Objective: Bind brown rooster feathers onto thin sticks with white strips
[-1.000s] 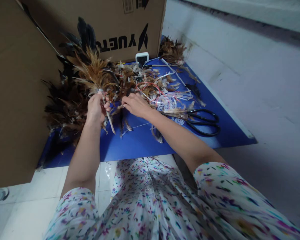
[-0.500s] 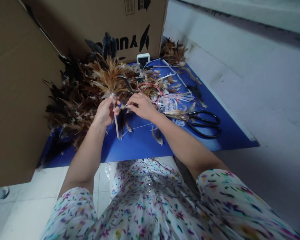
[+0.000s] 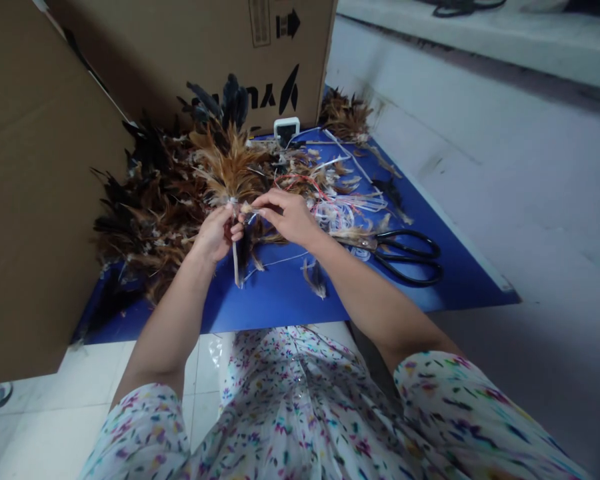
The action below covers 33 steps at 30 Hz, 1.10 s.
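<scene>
My left hand (image 3: 215, 233) is closed around the pale stick of a feather duster (image 3: 233, 163), just below where its feathers are bound with white. The duster stands nearly upright, brown feathers fanning out beneath darker ones at the top. The bare end of the stick (image 3: 237, 268) shows under my fingers. Close by on the right, my right hand (image 3: 286, 215) pinches a small tan feather (image 3: 248, 209), its tip near the binding. Some of it is covered by my fingers. Black-handled scissors (image 3: 405, 257) lie to the right of my right forearm, their blades partly under feathers.
A heap of brown and black feathers (image 3: 145, 220) covers the left of the blue table (image 3: 280, 303). White and red strings (image 3: 337, 212) lie mid-right. A small white-framed device (image 3: 286, 130) stands before a cardboard box (image 3: 205, 40). More feathers (image 3: 346, 115) sit by the wall.
My right hand has come slightly closer to the duster's binding with the small feather. My left hand still grips the stick. The whole view has shifted a little downward.
</scene>
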{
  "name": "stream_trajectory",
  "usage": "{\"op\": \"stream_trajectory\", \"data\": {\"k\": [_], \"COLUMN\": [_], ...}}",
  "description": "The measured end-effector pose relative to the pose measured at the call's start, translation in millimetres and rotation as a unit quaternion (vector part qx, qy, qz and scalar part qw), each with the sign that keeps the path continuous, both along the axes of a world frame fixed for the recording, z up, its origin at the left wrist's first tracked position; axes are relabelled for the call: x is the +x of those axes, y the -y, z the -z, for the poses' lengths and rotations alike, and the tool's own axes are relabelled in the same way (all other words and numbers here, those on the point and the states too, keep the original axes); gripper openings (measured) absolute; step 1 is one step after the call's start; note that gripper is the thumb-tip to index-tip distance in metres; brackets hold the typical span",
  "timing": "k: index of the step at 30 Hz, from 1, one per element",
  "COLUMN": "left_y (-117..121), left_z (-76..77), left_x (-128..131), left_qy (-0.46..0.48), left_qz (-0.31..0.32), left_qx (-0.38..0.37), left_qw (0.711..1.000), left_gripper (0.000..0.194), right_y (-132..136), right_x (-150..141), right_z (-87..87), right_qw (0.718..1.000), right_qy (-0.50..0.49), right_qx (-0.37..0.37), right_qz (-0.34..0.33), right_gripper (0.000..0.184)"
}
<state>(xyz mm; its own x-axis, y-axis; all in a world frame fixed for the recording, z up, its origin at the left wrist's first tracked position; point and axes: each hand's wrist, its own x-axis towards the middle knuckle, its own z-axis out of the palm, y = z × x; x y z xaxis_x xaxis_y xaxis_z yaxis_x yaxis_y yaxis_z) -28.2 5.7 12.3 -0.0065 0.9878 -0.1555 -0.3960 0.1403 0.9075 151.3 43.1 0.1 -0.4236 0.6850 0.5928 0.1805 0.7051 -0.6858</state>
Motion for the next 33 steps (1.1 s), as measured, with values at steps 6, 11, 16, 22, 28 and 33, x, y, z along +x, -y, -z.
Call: {"op": "stream_trajectory", "data": {"k": [6, 11, 16, 22, 28, 33], "left_y": [1.9, 8.2, 10.0, 11.9, 14.3, 13.5], "left_z": [-2.3, -3.6, 0.4, -1.2, 1.6, 7.7], "left_x": [8.4, 21.3, 27.6, 31.1, 32.3, 31.0], "left_qy": [-0.012, -0.041, -0.037, -0.034, -0.060, -0.077], "left_qz": [-0.045, -0.042, -0.001, 0.021, 0.041, 0.069], "left_qx": [-0.034, -0.064, -0.068, -0.076, -0.034, -0.002], "left_qw": [0.998, 0.996, 0.997, 0.996, 0.997, 0.995], "left_gripper": [0.022, 0.017, 0.026, 0.019, 0.014, 0.029], "right_y": [5.6, 6.2, 4.4, 2.4, 2.4, 5.2], "right_x": [-1.8, -2.3, -0.4, 1.8, 3.2, 4.0], "right_z": [-4.8, -4.1, -3.3, -4.2, -5.5, -9.6], "right_qw": [0.997, 0.994, 0.991, 0.989, 0.985, 0.989], "right_qy": [0.042, 0.056, 0.092, 0.115, 0.138, 0.133], "right_qx": [0.066, 0.090, 0.101, 0.095, 0.098, 0.057], "right_qz": [-0.002, -0.006, 0.000, 0.013, 0.020, 0.030], "right_gripper": [0.029, 0.031, 0.029, 0.030, 0.032, 0.029]}}
